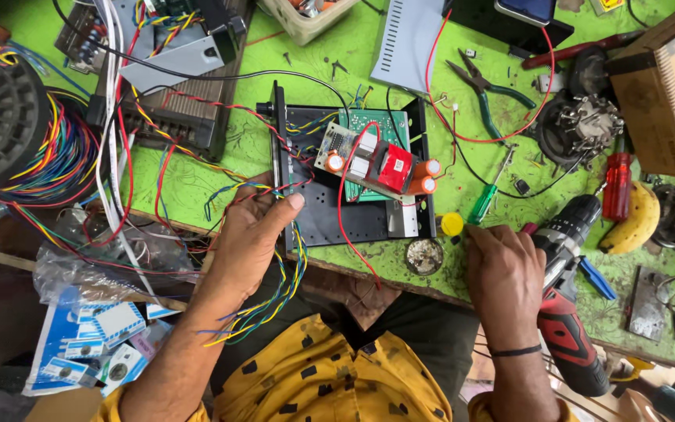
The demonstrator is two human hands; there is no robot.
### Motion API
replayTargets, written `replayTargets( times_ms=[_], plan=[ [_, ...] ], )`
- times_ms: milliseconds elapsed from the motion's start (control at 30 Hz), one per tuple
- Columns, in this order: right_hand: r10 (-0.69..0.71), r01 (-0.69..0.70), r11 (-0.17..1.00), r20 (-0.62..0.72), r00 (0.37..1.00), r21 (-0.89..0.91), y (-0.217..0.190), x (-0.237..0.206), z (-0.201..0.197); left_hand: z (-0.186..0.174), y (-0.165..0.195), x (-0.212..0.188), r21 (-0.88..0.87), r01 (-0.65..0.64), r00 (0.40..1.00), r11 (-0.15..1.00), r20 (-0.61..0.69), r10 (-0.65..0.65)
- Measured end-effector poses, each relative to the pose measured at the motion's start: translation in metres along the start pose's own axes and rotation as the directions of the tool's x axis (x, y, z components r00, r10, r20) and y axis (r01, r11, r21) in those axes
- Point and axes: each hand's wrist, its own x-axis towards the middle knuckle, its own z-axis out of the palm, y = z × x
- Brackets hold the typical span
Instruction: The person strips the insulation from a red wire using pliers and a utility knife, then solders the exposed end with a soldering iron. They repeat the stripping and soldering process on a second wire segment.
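Note:
A black metal chassis (330, 223) lies on the green bench, with a green circuit board (373, 125) and a smaller board carrying orange capacitors and a red block (380, 168) inside it. My left hand (251, 234) grips the chassis's left wall, thumb on its edge, amid a bundle of coloured wires (275, 301). My right hand (501, 273) rests fingers-down on the bench's front edge, beside a red and black cordless drill (564, 312) and a green-handled screwdriver (482, 203). Nothing shows in its fingers.
Pliers (482, 86), a red screwdriver (617, 184), a banana (638, 219) and a wooden box (669, 86) lie to the right. A wire spool (1, 109) and another circuit unit (173, 109) sit to the left. A yellow cap (451, 224) and round metal disc (423, 256) lie near the front edge.

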Motion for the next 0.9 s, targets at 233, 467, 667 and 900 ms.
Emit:
replayTargets(
  times_ms=[233,467,667,900],
  plan=[
    [0.023,-0.023,0.999,-0.003,1.0,-0.035,0.004,-0.001,0.01,-0.002,0.0,0.001,-0.008,0.011,1.0,1.0,0.011,-0.011],
    [0.181,-0.172,0.738,0.053,0.982,0.653,-0.027,-0.012,-0.019,-0.001,0.004,0.0,0.014,0.0,1.0,1.0,0.017,0.0],
    [-0.078,-0.083,0.576,0.156,0.985,0.813,-0.13,-0.008,-0.008,0.001,0.007,0.001,0.055,0.013,1.0,0.998,0.012,-0.014],
    [-0.12,0.161,0.725,-0.107,0.987,0.67,-0.167,0.029,0.037,0.002,0.003,0.002,-0.046,-0.009,1.0,0.999,0.02,0.01]
  ],
)
